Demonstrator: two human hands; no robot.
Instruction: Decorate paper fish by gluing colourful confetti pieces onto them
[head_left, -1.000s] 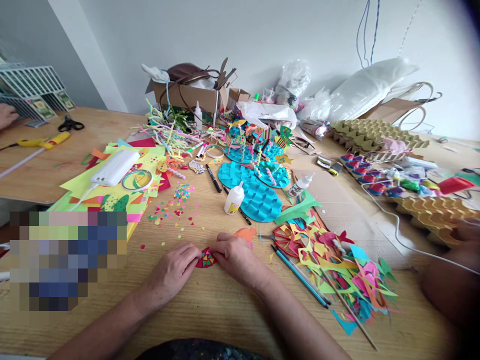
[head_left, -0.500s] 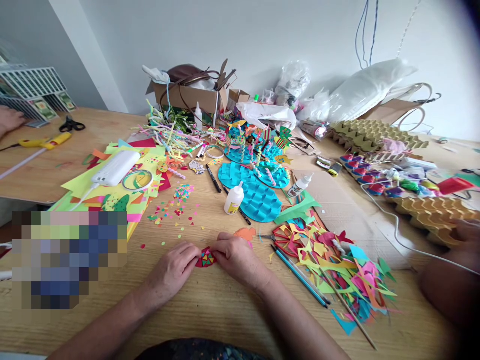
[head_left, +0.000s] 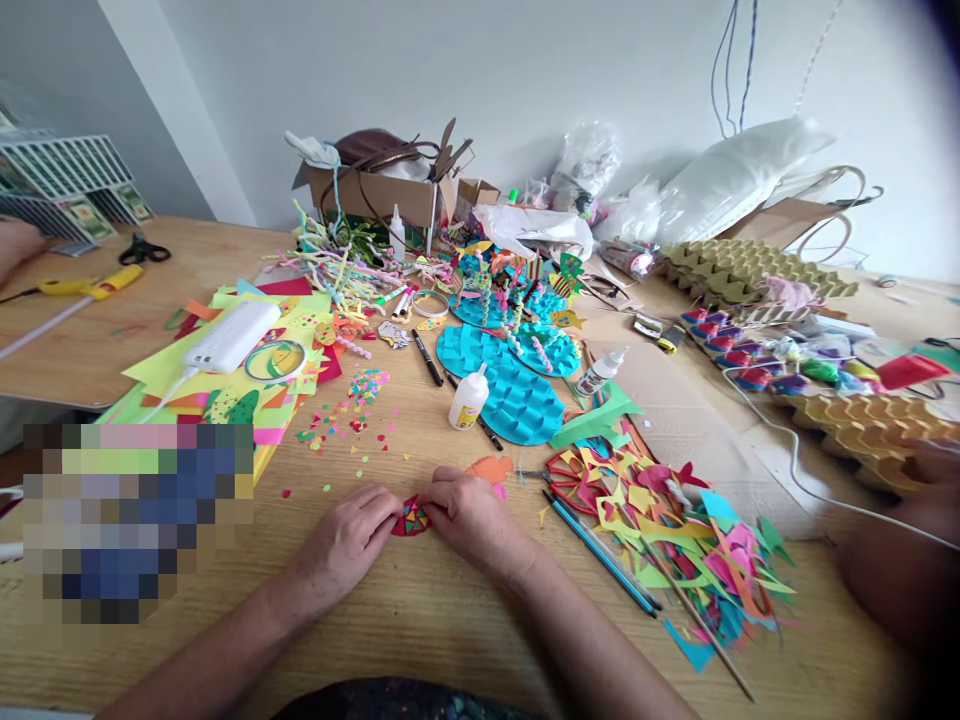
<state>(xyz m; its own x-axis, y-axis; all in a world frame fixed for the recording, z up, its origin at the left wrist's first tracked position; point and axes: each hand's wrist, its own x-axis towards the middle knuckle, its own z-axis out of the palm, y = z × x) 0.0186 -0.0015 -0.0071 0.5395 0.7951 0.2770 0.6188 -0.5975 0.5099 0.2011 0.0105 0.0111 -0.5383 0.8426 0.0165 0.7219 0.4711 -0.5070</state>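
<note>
A small red paper cutout (head_left: 409, 519) with colourful triangles on it lies on the wooden table between my hands. My left hand (head_left: 358, 532) grips its left edge with fingers pressed together. On its right side, my right hand (head_left: 471, 518) pinches the paper, and its fingers cover part of it. Just beyond my right hand rests an orange paper shape (head_left: 491, 468). Loose paper confetti (head_left: 369, 384) is scattered farther off to the left. A white glue bottle (head_left: 468, 398) stands upright beyond my hands, beside a blue wavy paper oval (head_left: 517, 400).
Colourful paper scraps (head_left: 675, 500), pencils (head_left: 600, 552) and red-handled scissors (head_left: 574, 480) lie right. Paper sheets (head_left: 172, 340) with a white power bank (head_left: 234, 336) are left. Another person's hand (head_left: 937, 470) is by egg cartons (head_left: 847, 425); a second person's hand (head_left: 19, 245) shows far left.
My right hand's fingers have shifted very slightly over the red paper cutout. My left hand stays in place, and the objects around them have not moved.
</note>
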